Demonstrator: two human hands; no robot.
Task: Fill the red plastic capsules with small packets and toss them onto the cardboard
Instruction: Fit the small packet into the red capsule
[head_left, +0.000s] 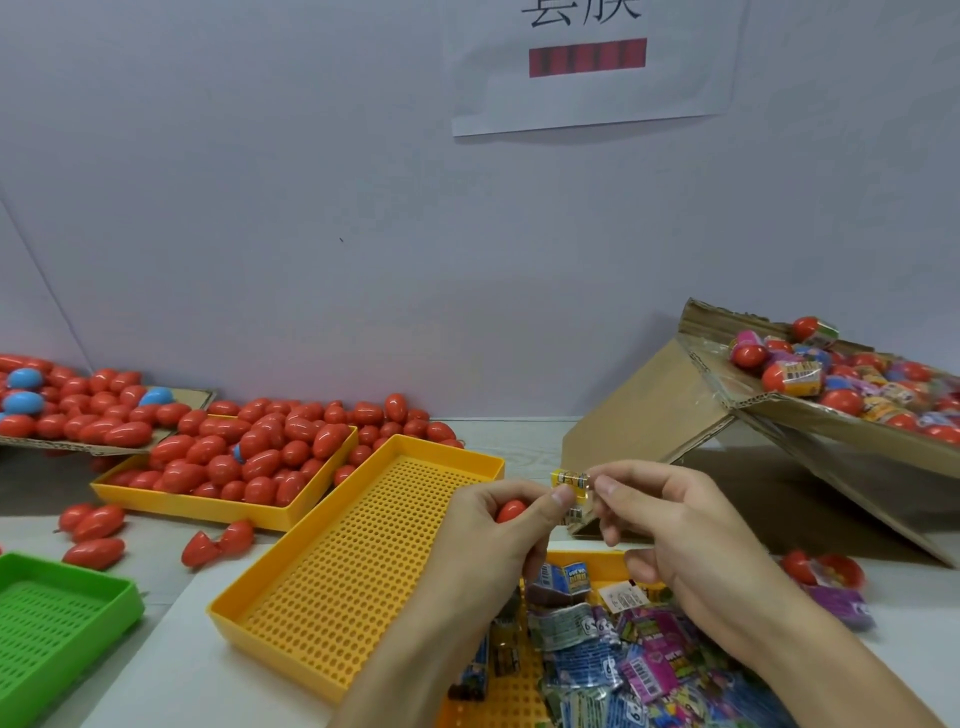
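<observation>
My left hand (498, 525) grips a red capsule half (510, 511), which shows between the curled fingers. My right hand (670, 519) pinches a small yellow packet (569, 480) just above and to the right of that capsule. Below both hands lies a yellow tray (597, 561) heaped with colourful small packets (639, 654). At the right, a slanted cardboard sheet (649, 410) carries filled red capsules (841, 400) mixed with packets. A yellow tray (171, 501) at the left holds many closed red capsules (249, 457).
A bare perforated yellow tray (363, 545) lies in the middle, a green tray (57, 618) at the lower left. Loose red capsules (93, 530) lie on the table; more red and blue ones sit on flat cardboard (78, 447) far left. A white wall stands behind.
</observation>
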